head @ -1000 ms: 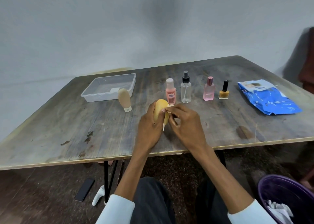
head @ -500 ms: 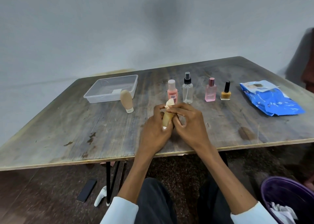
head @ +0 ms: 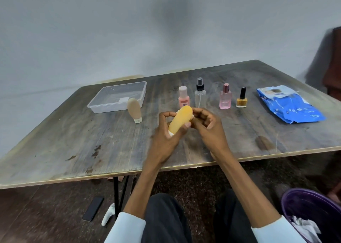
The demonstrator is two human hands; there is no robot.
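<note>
Yellow tube (head: 180, 120), over surface (head: 73, 141) near edge: our left hand (head: 166, 141), fingers clamped round, steadies it; right hand (head: 208, 126) fingers pinch its top, likely wiping.

The worktop (head: 73, 141) is worn grey wood, scuffed and stained, with a pale front edge. At its far left lies a clear plastic tray (head: 108, 109). A beige tube (head: 134, 110) stands on its cap just in front of the tray. Further right, a pink bottle (head: 183, 99), a clear spray bottle (head: 200, 97), a pink perfume bottle (head: 225, 99) and a yellow nail polish (head: 241, 101) stand in a row. A blue packet (head: 289, 107) lies at the far right.
</note>
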